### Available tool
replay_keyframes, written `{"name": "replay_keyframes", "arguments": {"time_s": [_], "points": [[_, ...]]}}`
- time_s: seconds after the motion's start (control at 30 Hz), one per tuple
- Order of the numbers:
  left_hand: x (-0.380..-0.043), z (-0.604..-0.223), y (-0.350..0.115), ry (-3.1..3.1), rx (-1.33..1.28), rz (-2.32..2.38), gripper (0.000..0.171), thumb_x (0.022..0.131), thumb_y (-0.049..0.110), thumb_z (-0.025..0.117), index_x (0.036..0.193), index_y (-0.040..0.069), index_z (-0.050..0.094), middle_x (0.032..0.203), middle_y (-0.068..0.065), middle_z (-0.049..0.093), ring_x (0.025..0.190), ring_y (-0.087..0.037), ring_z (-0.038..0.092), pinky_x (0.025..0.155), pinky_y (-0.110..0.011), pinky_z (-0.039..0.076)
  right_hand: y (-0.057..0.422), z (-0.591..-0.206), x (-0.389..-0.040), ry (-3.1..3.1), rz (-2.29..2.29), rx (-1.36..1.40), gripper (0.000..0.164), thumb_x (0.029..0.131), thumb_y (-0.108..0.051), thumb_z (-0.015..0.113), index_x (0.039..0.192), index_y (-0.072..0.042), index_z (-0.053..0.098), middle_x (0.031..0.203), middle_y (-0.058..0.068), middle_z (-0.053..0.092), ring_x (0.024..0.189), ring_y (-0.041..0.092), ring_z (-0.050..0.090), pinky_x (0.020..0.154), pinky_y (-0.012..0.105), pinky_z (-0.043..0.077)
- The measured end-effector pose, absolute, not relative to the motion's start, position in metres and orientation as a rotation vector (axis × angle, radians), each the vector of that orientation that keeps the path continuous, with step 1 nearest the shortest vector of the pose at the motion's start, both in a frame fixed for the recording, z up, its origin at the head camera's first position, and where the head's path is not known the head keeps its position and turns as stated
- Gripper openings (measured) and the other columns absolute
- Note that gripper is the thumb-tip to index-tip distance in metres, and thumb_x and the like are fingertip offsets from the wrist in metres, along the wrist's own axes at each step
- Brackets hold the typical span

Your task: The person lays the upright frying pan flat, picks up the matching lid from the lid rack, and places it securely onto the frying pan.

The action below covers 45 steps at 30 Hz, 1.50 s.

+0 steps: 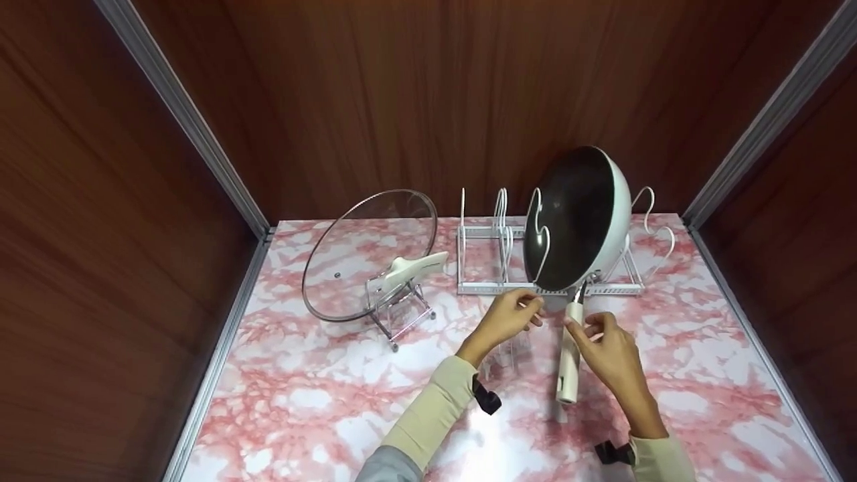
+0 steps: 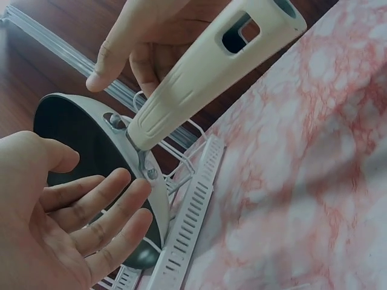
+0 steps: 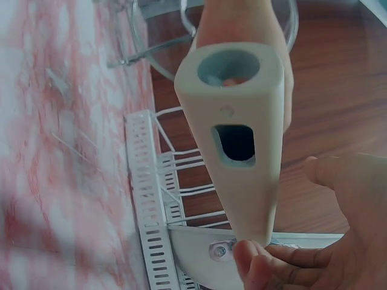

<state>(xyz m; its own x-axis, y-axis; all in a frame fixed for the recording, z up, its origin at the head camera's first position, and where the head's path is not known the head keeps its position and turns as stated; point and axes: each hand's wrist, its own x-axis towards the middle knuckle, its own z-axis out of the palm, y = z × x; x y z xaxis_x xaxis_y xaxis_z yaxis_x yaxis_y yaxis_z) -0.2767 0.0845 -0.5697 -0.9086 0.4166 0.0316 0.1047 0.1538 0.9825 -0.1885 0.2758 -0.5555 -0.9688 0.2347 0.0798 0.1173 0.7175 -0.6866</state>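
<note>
A frying pan point(image 1: 582, 214) with a dark inside and pale outside stands on edge in a white wire rack point(image 1: 482, 289). Its cream handle point(image 1: 569, 361) points toward me, held up off the tabletop. My left hand point(image 1: 512, 314) is just left of the handle's base, with relaxed, slightly bent fingers and nothing in them; the left wrist view shows its palm beside the pan's rim. To the right of the handle is my right hand point(image 1: 612, 351). Its fingertips point(image 3: 254, 266) are at the handle's pan end, while the thumb stands apart from it.
On the left, a glass lid point(image 1: 371, 254) with a cream knob point(image 1: 412, 268) leans upright in a small metal stand point(image 1: 402, 321). Brown wood-grain panels point(image 1: 402, 100) close off the back and sides of the red-and-white marbled table point(image 1: 308, 402).
</note>
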Motion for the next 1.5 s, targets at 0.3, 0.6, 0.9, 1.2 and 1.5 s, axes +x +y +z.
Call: {"name": "replay_keyframes", "arguments": {"time_s": [0.3, 0.6, 0.9, 1.2, 1.5], "points": [[-0.273, -0.569, 0.098, 2.196, 0.355, 1.764, 0.027, 0.107, 0.033, 0.062, 0.115, 0.009, 0.071, 0.103, -0.015, 0.08, 0.083, -0.025, 0.08, 0.07, -0.037, 0.064, 0.273, -0.556, -0.181, -2.817, 1.241, -0.352, 0.064, 0.101, -0.059, 0.064, 0.126, 0.0, 0.061, 0.111, 0.021, 0.076, 0.072, 0.017, 0.072, 0.065, 0.031, 0.056], [-0.265, -0.568, 0.114, 2.142, 0.268, 1.75, 0.034, 0.107, 0.041, 0.061, 0.118, 0.01, 0.069, 0.105, -0.015, 0.081, 0.085, -0.025, 0.081, 0.073, -0.04, 0.065, 0.269, -0.561, -0.177, -2.811, 1.362, -0.358, 0.064, 0.102, -0.055, 0.065, 0.129, 0.003, 0.059, 0.111, 0.024, 0.075, 0.062, 0.014, 0.069, 0.053, 0.027, 0.054], [-0.266, -0.57, 0.126, 2.065, 0.309, 1.763, 0.038, 0.107, 0.042, 0.059, 0.108, 0.009, 0.077, 0.089, -0.004, 0.077, 0.074, -0.012, 0.072, 0.081, -0.051, 0.065, 0.266, -0.564, -0.173, -2.811, 1.473, -0.38, 0.073, 0.102, -0.053, 0.066, 0.137, 0.009, 0.053, 0.117, 0.03, 0.072, 0.075, 0.016, 0.071, 0.058, 0.033, 0.061], [-0.265, -0.573, 0.134, 1.935, 0.333, 1.835, 0.036, 0.107, 0.039, 0.059, 0.096, 0.009, 0.075, 0.08, 0.004, 0.071, 0.073, -0.014, 0.07, 0.061, -0.025, 0.058, 0.264, -0.568, -0.172, -2.852, 1.539, -0.446, 0.07, 0.1, -0.053, 0.068, 0.127, 0.011, 0.056, 0.106, 0.027, 0.074, 0.069, 0.019, 0.07, 0.06, 0.035, 0.062], [-0.265, -0.575, 0.143, 1.89, 0.279, 1.895, 0.028, 0.106, 0.033, 0.061, 0.088, 0.013, 0.069, 0.076, 0.005, 0.065, 0.068, -0.011, 0.064, 0.06, -0.021, 0.053, 0.259, -0.574, -0.171, -2.819, 1.623, -0.465, 0.07, 0.101, -0.05, 0.069, 0.13, 0.012, 0.055, 0.102, 0.022, 0.076, 0.076, 0.018, 0.072, 0.062, 0.031, 0.059]]}}
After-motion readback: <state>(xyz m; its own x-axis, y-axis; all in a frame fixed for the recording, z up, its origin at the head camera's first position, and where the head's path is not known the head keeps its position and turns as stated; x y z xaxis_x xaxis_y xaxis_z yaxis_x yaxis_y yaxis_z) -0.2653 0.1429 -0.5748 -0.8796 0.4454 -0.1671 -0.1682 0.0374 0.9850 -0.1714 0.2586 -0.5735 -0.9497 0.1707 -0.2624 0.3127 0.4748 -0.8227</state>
